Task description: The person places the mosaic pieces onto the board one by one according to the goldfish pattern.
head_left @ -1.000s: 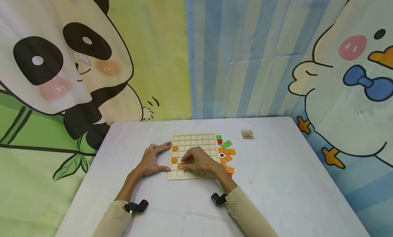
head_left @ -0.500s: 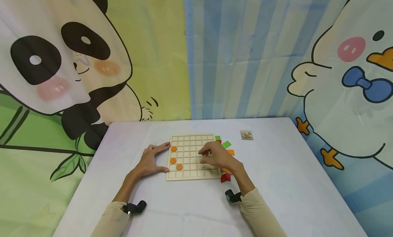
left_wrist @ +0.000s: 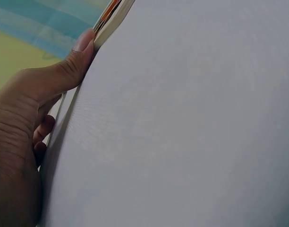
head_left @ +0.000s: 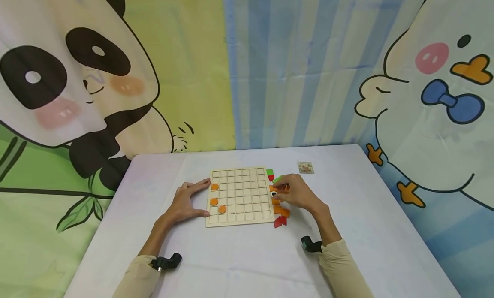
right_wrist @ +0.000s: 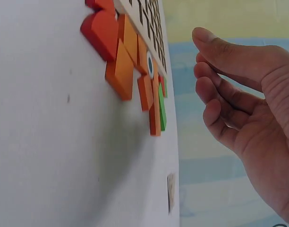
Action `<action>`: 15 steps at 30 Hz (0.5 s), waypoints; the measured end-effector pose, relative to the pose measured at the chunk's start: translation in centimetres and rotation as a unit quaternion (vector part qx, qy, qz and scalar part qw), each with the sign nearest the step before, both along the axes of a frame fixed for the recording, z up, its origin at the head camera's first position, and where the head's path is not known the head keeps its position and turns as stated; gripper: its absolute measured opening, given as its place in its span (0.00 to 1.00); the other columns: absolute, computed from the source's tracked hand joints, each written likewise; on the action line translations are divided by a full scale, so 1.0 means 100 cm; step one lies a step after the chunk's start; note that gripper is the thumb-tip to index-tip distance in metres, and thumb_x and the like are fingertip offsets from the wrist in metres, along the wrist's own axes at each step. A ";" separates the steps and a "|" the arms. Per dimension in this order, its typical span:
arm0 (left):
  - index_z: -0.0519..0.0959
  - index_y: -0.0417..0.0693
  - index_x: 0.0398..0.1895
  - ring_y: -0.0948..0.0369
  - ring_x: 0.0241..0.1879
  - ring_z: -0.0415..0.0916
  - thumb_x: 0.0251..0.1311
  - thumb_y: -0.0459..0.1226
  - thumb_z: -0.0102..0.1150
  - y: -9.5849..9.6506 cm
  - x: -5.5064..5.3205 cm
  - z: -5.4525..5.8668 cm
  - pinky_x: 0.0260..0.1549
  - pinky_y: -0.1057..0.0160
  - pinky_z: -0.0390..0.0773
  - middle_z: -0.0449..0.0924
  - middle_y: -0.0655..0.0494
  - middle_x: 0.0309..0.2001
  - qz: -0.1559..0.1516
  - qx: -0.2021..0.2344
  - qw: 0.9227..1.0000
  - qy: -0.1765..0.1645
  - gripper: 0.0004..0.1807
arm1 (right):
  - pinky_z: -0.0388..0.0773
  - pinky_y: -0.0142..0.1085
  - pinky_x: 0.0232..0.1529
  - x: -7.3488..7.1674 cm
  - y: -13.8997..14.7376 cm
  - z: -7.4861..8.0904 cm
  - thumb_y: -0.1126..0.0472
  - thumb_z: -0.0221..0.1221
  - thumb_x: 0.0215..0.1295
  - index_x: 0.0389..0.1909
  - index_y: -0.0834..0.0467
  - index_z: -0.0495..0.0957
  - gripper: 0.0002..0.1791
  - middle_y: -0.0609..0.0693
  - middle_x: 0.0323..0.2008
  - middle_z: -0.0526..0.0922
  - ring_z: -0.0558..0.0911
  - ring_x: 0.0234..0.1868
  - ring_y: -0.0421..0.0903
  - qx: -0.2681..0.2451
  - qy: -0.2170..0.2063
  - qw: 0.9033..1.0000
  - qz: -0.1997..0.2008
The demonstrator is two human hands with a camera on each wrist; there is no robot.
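A pale wooden grid board [head_left: 247,203] lies on the table with three orange discs [head_left: 222,209] in cells near its left side. My left hand [head_left: 187,201] rests at the board's left edge, thumb and fingers spread apart; the left wrist view shows the thumb [left_wrist: 80,56] against that edge. My right hand [head_left: 295,193] hovers above loose pieces along the board's right edge. In the right wrist view its fingers are loosely bent with nothing between them. Below it are orange blocks [right_wrist: 121,75], a red rounded piece [right_wrist: 99,35], a green block [right_wrist: 162,109] and a white ringed disc [right_wrist: 150,65].
A small patterned card [head_left: 305,167] lies at the back right of the white-covered table [head_left: 231,263]. Two red pieces [head_left: 280,221] sit by the board's near right corner. Printed curtains [head_left: 270,75] stand behind and beside the table.
My right hand has moved right, from above the disc nearest the front, across the board to the loose pieces. My left hand has stayed at the board's left edge.
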State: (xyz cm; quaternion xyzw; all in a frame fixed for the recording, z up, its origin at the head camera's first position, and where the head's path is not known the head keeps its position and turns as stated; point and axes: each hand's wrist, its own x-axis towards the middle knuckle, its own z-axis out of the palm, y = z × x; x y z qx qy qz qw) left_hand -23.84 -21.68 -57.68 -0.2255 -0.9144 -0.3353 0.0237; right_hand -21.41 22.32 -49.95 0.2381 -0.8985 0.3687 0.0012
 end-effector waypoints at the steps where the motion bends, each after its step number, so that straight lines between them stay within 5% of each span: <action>1: 0.74 0.59 0.81 0.57 0.55 0.67 0.32 0.60 0.92 -0.001 0.000 0.000 0.55 0.48 0.61 0.69 0.60 0.83 0.000 -0.001 1.000 0.002 0.64 | 0.82 0.41 0.41 0.000 0.003 0.000 0.67 0.79 0.59 0.48 0.66 0.91 0.16 0.57 0.38 0.91 0.82 0.36 0.50 0.000 0.001 1.000 -0.002; 7: 0.74 0.57 0.81 0.56 0.55 0.67 0.32 0.60 0.92 -0.003 0.002 0.000 0.55 0.47 0.61 0.70 0.58 0.83 0.001 0.004 1.000 0.005 0.64 | 0.82 0.53 0.46 0.002 0.015 -0.003 0.68 0.79 0.59 0.47 0.65 0.92 0.15 0.56 0.38 0.93 0.84 0.39 0.57 0.018 -0.011 1.000 -0.021; 15: 0.74 0.58 0.80 0.57 0.55 0.68 0.34 0.60 0.91 -0.003 0.000 -0.001 0.55 0.47 0.61 0.70 0.59 0.83 -0.006 0.001 1.000 0.012 0.63 | 0.78 0.37 0.45 0.010 0.025 -0.013 0.69 0.79 0.58 0.46 0.60 0.93 0.14 0.49 0.38 0.92 0.81 0.39 0.46 0.036 -0.031 0.997 -0.063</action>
